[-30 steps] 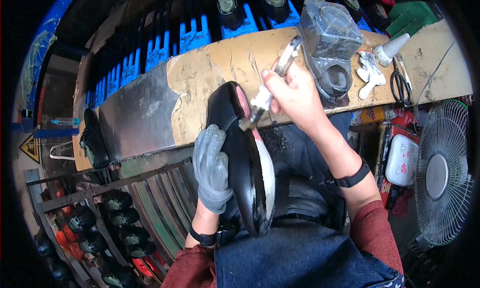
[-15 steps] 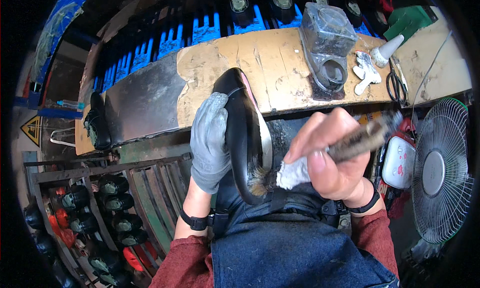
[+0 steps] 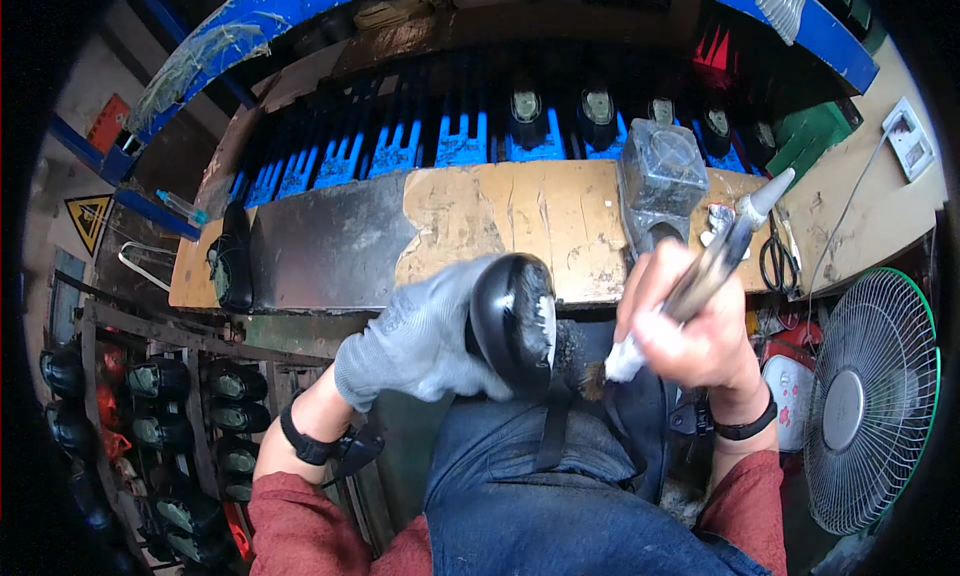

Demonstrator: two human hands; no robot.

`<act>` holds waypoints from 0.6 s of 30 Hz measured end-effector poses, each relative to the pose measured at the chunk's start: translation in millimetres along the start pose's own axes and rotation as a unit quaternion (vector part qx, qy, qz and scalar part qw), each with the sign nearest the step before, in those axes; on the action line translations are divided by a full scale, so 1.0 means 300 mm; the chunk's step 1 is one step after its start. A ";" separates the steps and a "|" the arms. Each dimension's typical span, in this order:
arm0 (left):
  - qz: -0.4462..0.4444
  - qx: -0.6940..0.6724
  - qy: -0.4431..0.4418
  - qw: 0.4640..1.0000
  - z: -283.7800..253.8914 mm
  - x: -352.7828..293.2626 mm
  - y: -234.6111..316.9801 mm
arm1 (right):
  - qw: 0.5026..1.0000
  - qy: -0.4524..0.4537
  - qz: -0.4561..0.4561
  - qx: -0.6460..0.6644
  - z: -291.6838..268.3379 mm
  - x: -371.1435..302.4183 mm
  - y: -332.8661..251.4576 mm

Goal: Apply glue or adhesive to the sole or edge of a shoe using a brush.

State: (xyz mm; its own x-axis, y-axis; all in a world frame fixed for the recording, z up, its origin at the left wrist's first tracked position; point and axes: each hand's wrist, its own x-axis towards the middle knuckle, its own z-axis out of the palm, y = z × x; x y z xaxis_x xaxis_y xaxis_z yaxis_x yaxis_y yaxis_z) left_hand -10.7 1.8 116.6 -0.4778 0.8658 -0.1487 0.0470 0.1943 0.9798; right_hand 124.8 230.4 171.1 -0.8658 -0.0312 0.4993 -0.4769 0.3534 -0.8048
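Grey-gloved left hand (image 3: pixel 415 336) gripping glossy black rounded shoe (image 3: pixel 497 316), bare right hand (image 3: pixel 695 341) clasping white-wrapped bristle brush (image 3: pixel 703 284), yellow triangular sign (image 3: pixel 88 222)

Left of the workbench (image 3: pixel 470 211), a yellow, black-edged triangular warning sign (image 3: pixel 90 221) stands on a pale wall (image 3: pixel 60 181), its black pictogram too small to read.
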 end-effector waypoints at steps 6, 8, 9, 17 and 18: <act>-0.067 -0.074 -0.117 0.988 0.059 -0.012 -0.057 | 0.955 0.229 -0.023 0.187 0.054 0.023 0.092; -0.051 -0.020 -0.139 0.989 0.062 -0.002 -0.086 | 0.964 0.225 -0.016 0.138 0.070 0.041 0.105; -0.044 -0.010 -0.146 0.988 0.060 0.003 -0.097 | 0.968 0.209 -0.004 0.138 0.077 0.048 0.109; -0.058 -0.035 -0.186 0.980 0.022 0.030 -0.096 | 0.986 0.124 -0.057 0.101 0.086 0.021 0.170; -0.072 -0.042 -0.187 0.979 0.013 0.034 -0.090 | 0.985 0.121 -0.059 0.109 0.090 0.010 0.183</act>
State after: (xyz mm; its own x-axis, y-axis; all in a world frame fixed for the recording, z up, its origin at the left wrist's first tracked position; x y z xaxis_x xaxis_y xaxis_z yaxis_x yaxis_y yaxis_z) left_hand -13.4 7.2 88.0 -0.1180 0.9436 -0.3095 -0.0776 0.3019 0.9502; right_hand 91.9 224.4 119.6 -0.7535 0.1724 0.6344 -0.6163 0.1509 -0.7730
